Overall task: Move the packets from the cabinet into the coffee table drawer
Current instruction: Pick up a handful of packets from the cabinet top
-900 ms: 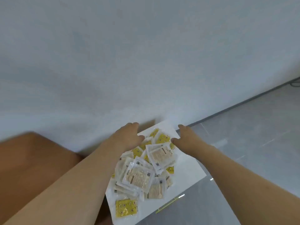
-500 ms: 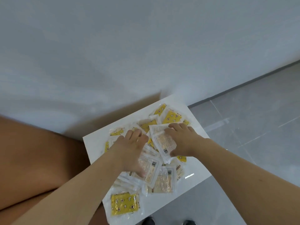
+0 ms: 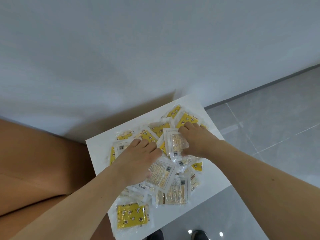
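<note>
packets (image 3: 166, 177): loose heap on the white cabinet top (image 3: 214, 172)
left hand (image 3: 136, 163): flat on the heap, fingers together, pressing down
right hand (image 3: 197, 142): fingers and thumb curled round a clear packet (image 3: 176, 144)

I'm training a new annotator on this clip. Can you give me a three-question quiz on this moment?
1. True or false: both hands touch the packet pile.
2. Which hand pinches a clear packet? A left, B right.
3. What colour is the lone packet nearest the camera?

Key: 1 true. 2 B, the right hand; the left hand lies over the pile, and its grip is unclear. 3 Yellow.
</note>
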`<state>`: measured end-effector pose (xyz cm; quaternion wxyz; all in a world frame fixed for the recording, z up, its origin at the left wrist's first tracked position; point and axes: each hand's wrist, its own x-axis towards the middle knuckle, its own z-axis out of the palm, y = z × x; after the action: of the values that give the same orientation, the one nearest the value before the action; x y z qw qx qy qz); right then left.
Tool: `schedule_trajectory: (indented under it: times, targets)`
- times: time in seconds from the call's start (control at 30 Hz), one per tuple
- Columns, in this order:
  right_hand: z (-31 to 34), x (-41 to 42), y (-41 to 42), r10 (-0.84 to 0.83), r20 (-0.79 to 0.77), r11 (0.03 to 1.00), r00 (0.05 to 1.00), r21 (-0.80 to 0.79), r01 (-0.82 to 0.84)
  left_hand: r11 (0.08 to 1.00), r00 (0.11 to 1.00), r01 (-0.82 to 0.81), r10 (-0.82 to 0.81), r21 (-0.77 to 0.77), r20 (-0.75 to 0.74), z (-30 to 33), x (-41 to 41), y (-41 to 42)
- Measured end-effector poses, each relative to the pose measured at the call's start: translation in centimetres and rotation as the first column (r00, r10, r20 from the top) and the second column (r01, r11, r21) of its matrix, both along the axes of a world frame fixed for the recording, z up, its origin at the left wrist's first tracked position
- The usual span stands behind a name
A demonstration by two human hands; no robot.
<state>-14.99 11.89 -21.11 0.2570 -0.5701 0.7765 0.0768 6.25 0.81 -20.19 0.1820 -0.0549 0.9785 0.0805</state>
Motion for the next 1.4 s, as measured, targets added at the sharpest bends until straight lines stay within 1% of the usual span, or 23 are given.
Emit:
schedule_trajectory:
  times: [0.07, 0.13, 0.3, 0.4, 0.53, 0.67, 0.77, 0.83, 0.9, 0.97, 1.03, 1.1, 1.23, 1.3, 1.33, 1.4]
  targets:
    - [-0.1, -0.2, 0.1, -0.053, 0.059, 0.999, 0.997, 0.003, 0.053, 1.0, 0.999, -0.012, 0.013, 0.014, -0.044, 0.3, -0.1, -0.1]
    - [-0.3, -0.5, 0.2, -0.089, 0.1, 0.996, 0.991, 0.01, 0.088, 1.0, 0.998, -0.02, 0.019, -0.006, -0.057, 0.7, -0.1, -0.3]
    - [-0.9, -1.1, 0.5, -0.11, 0.102, 0.994, 0.989, 0.028, 0.108, 0.998, 0.997, -0.051, 0.05, -0.027, -0.053, 1.5, -0.1, -0.3]
    - [-1.0, -1.4, 0.3, -0.089, 0.045, 0.996, 0.995, 0.018, 0.089, 0.993, 0.991, -0.113, 0.11, -0.039, -0.081, 1.4, 0.2, -0.1]
    - [-1.2, -1.3, -0.2, -0.066, -0.019, 0.997, 0.998, 0.035, 0.067, 0.977, 0.977, -0.213, 0.214, -0.029, 0.011, 1.1, 0.3, 0.2]
    - [-1.4, -1.3, -0.3, -0.059, -0.054, 0.996, 0.997, 0.065, 0.063, 0.965, 0.961, -0.26, 0.263, -0.039, 0.086, 1.0, -0.3, 0.6]
    - [-1.2, -1.3, -0.6, -0.068, -0.064, 0.991, 0.996, 0.111, 0.075, 0.937, 0.924, -0.345, 0.33, 0.053, 0.191, 1.3, -0.7, 0.5]
    - [-1.2, -1.4, -0.8, -0.089, -0.059, 0.987, 0.994, 0.132, 0.097, 0.895, 0.884, -0.423, 0.374, 0.14, 0.282, 1.4, -0.8, 0.0]
    - [-1.2, -1.4, -0.8, -0.11, -0.043, 0.982, 0.993, 0.148, 0.115, 0.826, 0.831, -0.517, 0.422, 0.225, 0.361, 1.5, -0.8, -0.6]
    - [-1.2, -1.5, -0.9, -0.132, -0.014, 0.979, 0.991, 0.154, 0.132, 0.726, 0.77, -0.616, 0.475, 0.304, 0.426, 1.6, -0.6, -1.3]
    - [-1.1, -1.6, -1.0, -0.152, 0.002, 0.976, 0.988, 0.156, 0.15, 0.597, 0.698, -0.711, 0.536, 0.371, 0.475, 1.9, -0.3, -1.8]
    - [-1.0, -1.7, -0.9, -0.168, -0.003, 0.976, 0.986, 0.144, 0.166, 0.466, 0.64, -0.768, 0.589, 0.439, 0.494, 2.4, -0.2, -2.2]
    - [-0.5, -2.0, -0.5, -0.205, -0.04, 0.974, 0.978, 0.091, 0.208, 0.214, 0.518, -0.815, 0.685, 0.538, 0.513, 3.1, -0.3, -2.6]
    - [-0.2, -2.3, -0.1, -0.232, -0.049, 0.971, 0.971, 0.04, 0.234, 0.109, 0.457, -0.816, 0.722, 0.568, 0.519, 3.3, -0.4, -2.5]
    - [0.0, -2.4, 0.1, -0.256, -0.037, 0.967, 0.966, 0.011, 0.256, 0.059, 0.427, -0.811, 0.739, 0.582, 0.521, 3.3, -0.4, -2.4]
    - [0.3, -2.4, 0.5, -0.343, 0.049, 0.938, 0.938, -0.038, 0.345, -0.053, 0.36, -0.792, 0.765, 0.609, 0.534, 3.4, -0.6, -2.2]
